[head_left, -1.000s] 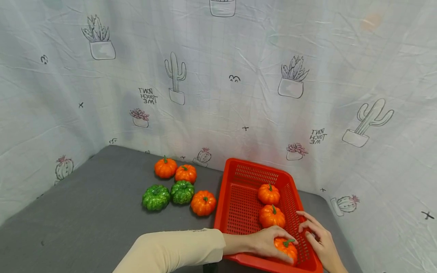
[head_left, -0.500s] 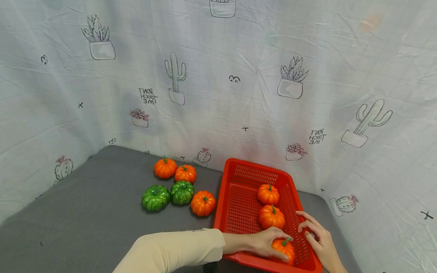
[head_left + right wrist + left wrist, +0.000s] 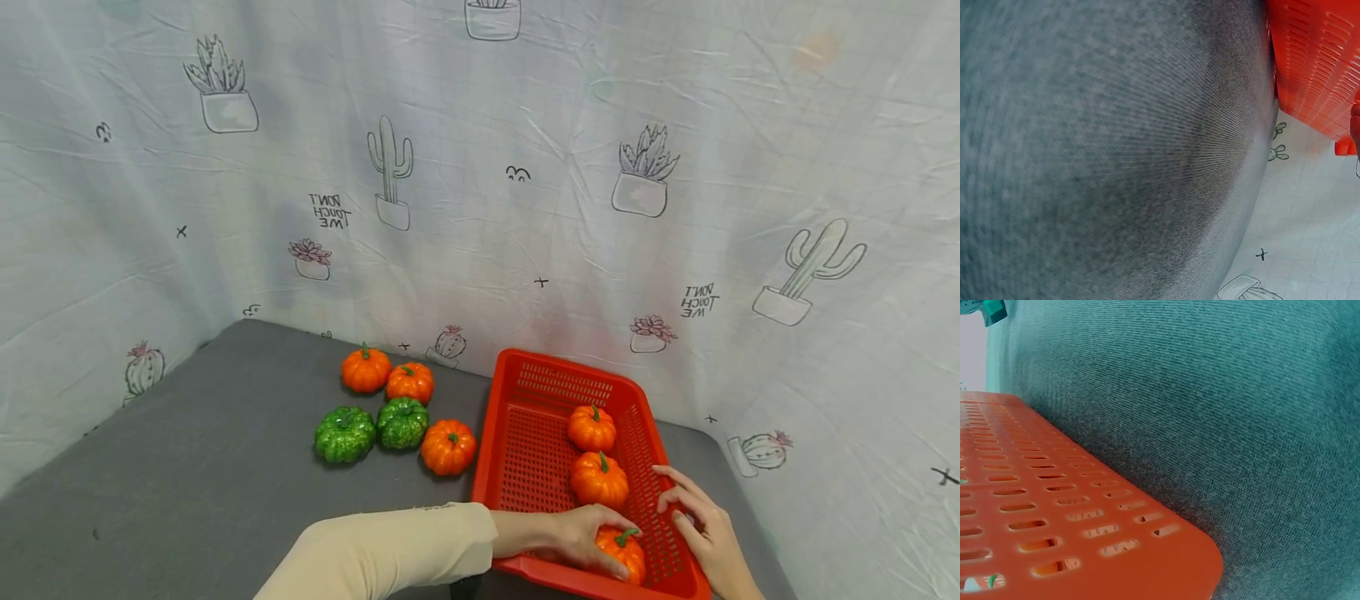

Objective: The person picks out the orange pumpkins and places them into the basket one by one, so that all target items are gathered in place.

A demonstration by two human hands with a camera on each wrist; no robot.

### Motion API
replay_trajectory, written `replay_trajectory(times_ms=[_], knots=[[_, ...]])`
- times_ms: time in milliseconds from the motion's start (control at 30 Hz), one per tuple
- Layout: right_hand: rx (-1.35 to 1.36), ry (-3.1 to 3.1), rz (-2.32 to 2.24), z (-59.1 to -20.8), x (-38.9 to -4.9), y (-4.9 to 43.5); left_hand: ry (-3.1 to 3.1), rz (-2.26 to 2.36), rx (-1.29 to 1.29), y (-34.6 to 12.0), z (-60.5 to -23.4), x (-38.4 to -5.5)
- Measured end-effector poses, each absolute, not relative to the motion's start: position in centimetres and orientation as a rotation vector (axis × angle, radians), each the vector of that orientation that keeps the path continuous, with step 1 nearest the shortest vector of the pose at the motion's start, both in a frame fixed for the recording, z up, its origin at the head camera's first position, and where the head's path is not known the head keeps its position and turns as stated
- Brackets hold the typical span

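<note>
Inside basket (image 3: 487, 433), held pumpkin (image 3: 626, 563), stem (image 3: 626, 537) rightward

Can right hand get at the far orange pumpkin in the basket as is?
Likely yes: the right hand is at the right rim of the red basket, nothing covers the far pumpkin, and the left hand grips the near pumpkin.

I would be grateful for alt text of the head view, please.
A person's left grip holds an orange pumpkin inside a red basket, with two more orange pumpkins beyond it; the right grip touches the basket's right rim. Three orange and two green pumpkins lie on the gray table to the left.
</note>
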State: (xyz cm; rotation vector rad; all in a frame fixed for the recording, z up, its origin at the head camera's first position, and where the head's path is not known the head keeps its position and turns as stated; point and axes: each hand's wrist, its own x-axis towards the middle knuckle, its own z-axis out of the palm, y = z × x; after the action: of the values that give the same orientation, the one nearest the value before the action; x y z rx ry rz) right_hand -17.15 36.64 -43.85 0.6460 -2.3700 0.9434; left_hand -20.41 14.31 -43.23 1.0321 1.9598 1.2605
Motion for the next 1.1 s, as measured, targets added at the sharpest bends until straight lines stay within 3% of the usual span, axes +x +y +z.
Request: replay_trajectory(times_ms=[200, 500, 1100], knots=[[0.655, -2.367, 0.934, -43.8, -17.0, 36.6, 1.907, 1.365, 0.782, 14.6, -43.4, -20.3], [0.629, -2.381, 0.929, -43.8, -17.0, 36.6, 1.941, 1.212, 0.908, 15.0, -44.4, -21.5], [0.619, -2.387, 0.943, -44.0, -17.0, 36.6, 1.997, 1.356, 0.628, 14.7, -42.8, -19.9]])
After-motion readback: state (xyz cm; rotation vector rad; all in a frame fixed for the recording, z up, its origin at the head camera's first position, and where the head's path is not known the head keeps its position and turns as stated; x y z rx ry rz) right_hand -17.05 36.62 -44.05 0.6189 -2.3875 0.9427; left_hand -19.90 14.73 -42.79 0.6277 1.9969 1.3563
